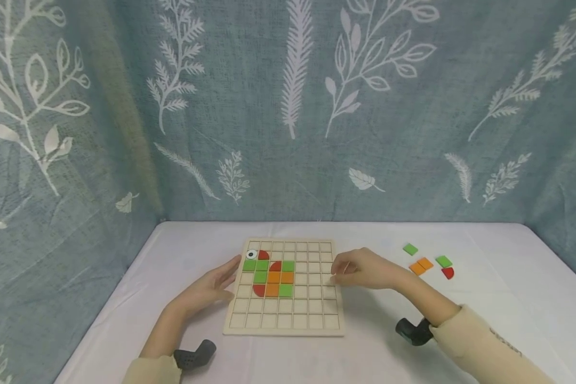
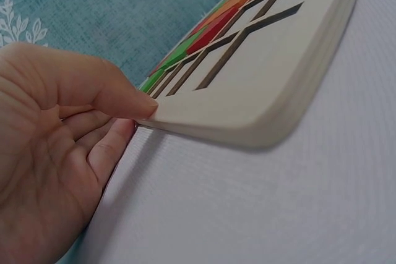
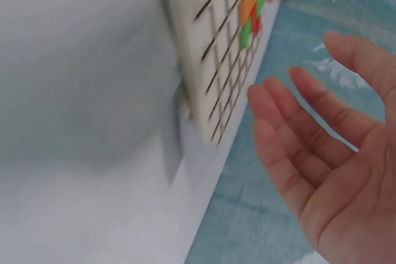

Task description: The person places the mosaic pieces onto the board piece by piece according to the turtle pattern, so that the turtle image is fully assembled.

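A pale wooden grid board (image 1: 309, 321) lies flat, with green, orange and red tiles grouped in its left half. A round eye tile (image 1: 252, 254) sits at the upper left of that group. My left hand (image 1: 208, 288) rests against the board's left edge, fingers straight and spread; in the left wrist view the thumb tip touches the rim near a corner. By the right edge, my right hand (image 1: 362, 268) hovers with fingers loosely bent. The right wrist view shows nothing between the fingers of this hand (image 3: 334, 171).
Loose tiles lie to the right of the board: a green square (image 1: 410, 249), two orange squares (image 1: 421, 265), another green square (image 1: 444, 261) and a red rounded piece (image 1: 448, 273). A blue leaf-patterned curtain (image 1: 259, 160) hangs behind the white-covered table (image 1: 369, 352).
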A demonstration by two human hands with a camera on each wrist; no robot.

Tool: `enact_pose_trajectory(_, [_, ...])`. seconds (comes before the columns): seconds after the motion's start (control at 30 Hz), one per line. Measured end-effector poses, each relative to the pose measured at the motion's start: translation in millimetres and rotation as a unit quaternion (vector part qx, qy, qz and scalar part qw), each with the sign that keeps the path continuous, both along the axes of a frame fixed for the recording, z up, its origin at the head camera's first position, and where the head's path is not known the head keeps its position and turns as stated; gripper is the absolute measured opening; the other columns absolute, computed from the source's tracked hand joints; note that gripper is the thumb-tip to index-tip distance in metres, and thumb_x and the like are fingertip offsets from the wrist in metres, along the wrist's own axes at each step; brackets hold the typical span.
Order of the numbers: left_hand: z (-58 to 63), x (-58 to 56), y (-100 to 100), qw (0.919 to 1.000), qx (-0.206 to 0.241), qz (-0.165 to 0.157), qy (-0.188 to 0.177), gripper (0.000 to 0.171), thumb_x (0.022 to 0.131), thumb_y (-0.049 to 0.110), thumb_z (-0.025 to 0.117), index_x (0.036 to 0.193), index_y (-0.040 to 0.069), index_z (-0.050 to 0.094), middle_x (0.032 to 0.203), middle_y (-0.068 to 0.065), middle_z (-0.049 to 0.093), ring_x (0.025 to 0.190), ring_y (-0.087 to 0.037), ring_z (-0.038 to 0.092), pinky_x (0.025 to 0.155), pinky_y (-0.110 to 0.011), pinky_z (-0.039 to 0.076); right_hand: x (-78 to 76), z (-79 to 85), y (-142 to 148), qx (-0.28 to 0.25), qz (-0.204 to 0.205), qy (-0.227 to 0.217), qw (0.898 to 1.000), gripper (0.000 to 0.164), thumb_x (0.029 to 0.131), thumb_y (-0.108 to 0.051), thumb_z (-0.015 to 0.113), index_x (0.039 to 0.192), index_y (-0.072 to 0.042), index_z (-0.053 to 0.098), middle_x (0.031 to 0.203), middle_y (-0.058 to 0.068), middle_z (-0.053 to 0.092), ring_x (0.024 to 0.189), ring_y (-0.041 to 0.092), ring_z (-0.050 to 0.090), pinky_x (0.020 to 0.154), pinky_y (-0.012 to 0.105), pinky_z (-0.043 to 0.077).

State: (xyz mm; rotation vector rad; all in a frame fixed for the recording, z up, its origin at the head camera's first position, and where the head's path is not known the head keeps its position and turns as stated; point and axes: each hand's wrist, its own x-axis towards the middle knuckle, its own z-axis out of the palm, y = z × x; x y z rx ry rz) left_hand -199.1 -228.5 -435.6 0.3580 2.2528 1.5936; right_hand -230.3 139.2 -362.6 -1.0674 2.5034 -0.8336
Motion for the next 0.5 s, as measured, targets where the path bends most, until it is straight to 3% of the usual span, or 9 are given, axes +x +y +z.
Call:
enact_pose_trajectory(0.3, [0.4,-0.3,-1.0,0.9999,0.006,-0.008,-0.004,0.092,0.073,-0.003,0.062,0.147,0.0,0.008,0.154,-0.018,0.002,0.139,-0.036,0.014,0.111,-0.041,0.019,-3.8,-2.2,38.8,-0.007,-0.033,0.05,0.998,0.017,0.088,-0.022,0.06,0.097,-0.009,0.065,0.087,-0.005,0.066,0.079,0.008,0.06,0.068,0.022,0.053])
enact_pose_trajectory(0.5, [-0.9,-1.2,-2.1,0.9999,0.015,-0.007,-0.005,0.092,0.073,-0.003,0.062,0.147,0.0,0.008,0.154,-0.018,0.002,0.139,-0.037,0.013,0.111,-0.043,0.017,-2.9,-5.2,64.0,-0.004,-0.065,0.046,0.997,0.017,0.089,-0.028,0.059,0.096,-0.013,0.064,0.084,-0.006,0.063,0.077,0.006,0.058,0.067,0.022,0.053])
